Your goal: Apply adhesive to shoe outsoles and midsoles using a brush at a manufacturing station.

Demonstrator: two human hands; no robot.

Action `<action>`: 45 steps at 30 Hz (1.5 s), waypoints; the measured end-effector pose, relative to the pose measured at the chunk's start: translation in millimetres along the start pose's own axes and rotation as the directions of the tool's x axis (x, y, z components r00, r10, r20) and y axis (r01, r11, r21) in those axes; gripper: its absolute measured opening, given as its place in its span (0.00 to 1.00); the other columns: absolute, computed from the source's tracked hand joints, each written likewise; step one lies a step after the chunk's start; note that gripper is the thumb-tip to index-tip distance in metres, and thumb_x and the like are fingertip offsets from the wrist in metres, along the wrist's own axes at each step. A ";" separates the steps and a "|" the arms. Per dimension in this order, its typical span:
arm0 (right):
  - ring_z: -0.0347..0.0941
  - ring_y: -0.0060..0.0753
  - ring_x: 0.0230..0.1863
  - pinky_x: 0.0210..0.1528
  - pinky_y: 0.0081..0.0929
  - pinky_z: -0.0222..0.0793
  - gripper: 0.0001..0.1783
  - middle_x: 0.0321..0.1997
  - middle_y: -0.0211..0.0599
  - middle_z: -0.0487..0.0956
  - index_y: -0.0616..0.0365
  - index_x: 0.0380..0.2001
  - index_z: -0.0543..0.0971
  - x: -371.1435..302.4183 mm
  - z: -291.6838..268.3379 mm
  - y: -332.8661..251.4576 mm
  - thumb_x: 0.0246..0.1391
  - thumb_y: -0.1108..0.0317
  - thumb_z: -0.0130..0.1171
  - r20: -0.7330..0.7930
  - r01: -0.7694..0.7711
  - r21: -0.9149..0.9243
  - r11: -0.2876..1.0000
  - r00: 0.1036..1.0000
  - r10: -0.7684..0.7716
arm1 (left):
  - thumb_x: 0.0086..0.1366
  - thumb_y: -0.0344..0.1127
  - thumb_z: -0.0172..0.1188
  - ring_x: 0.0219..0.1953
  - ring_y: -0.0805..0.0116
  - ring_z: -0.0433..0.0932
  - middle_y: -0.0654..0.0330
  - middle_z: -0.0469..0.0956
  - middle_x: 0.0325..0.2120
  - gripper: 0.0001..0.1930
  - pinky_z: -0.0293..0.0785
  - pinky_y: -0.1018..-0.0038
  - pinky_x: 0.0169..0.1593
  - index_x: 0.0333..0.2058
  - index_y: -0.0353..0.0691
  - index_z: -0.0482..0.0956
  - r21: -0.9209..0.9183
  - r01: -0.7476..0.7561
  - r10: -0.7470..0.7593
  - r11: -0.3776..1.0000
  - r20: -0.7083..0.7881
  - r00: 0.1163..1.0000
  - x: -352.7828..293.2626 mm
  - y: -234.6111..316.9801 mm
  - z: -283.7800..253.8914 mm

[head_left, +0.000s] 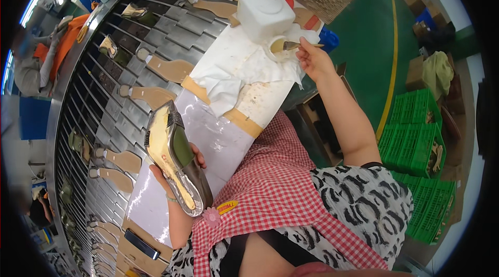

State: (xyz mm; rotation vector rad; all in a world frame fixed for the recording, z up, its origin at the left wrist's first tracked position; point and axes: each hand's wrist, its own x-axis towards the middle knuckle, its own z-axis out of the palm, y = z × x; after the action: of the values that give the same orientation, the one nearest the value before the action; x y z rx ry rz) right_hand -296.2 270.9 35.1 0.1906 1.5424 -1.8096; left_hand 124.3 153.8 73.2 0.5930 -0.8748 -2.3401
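My left hand (164, 180) is wrapped round a shoe upper (169, 147) with its underside turned up toward me. Its sides are dark green, and the pale yellow underside carries silvery, wrinkled edges near the lower end. Over the cloth-covered end of the bench, my right hand (315, 61) pinches a brush (292, 45) by its thin handle. The bristles are at the mouth of a small white pot (277, 50) with yellowish residue on its rim. How deep they go inside is hidden. A stained white cloth (234, 71) spreads beneath the pot.
A white plastic jug (265, 14) stands behind the pot. Tan insoles (167, 69) and green shoe uppers (117, 51) lie along the slatted metal conveyor (140, 33). A phone (142, 244) rests near me. Green crates (410, 144) are stacked at right; another person (39, 64) is far left.
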 end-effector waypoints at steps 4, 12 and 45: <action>0.73 0.23 0.26 0.24 0.14 0.65 0.13 0.24 0.27 0.76 0.53 0.26 0.76 7.8 6.4 8.4 0.49 0.58 0.66 -0.047 -0.092 0.134 0.987 0.994 0.099 | 0.52 0.79 0.40 0.34 0.56 0.73 0.48 0.72 0.39 0.49 0.73 0.63 0.35 0.57 0.40 0.62 -0.068 0.006 -0.007 0.998 -0.027 1.000 -6.4 -2.4 -8.6; 0.74 0.36 0.51 0.51 0.34 0.72 0.10 0.45 0.43 0.79 0.59 0.42 0.78 -32.0 -35.2 -34.1 0.60 0.70 0.51 0.657 -0.209 0.392 0.896 0.745 -0.113 | 0.57 0.76 0.36 0.43 0.55 0.76 0.46 0.73 0.45 0.47 0.75 0.63 0.47 0.59 0.37 0.61 -0.226 0.164 -0.173 0.960 -0.019 0.985 12.0 -18.0 -27.2; 0.74 0.30 0.37 0.40 0.22 0.68 0.07 0.34 0.39 0.77 0.63 0.30 0.80 -209.0 87.4 77.7 0.44 0.81 0.64 0.930 0.574 -0.143 0.806 0.356 -0.089 | 0.64 0.60 0.50 0.41 0.75 0.70 0.62 0.71 0.42 0.35 0.69 0.79 0.44 0.57 0.35 0.62 0.227 0.188 -0.172 0.956 -0.087 0.981 -4.3 -22.4 8.1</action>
State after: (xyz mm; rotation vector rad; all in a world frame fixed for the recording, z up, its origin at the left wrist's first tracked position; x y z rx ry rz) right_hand -69.5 281.8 111.4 -1.2794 1.1196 -1.3078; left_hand 115.0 174.2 64.0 0.8760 -1.1177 -2.3783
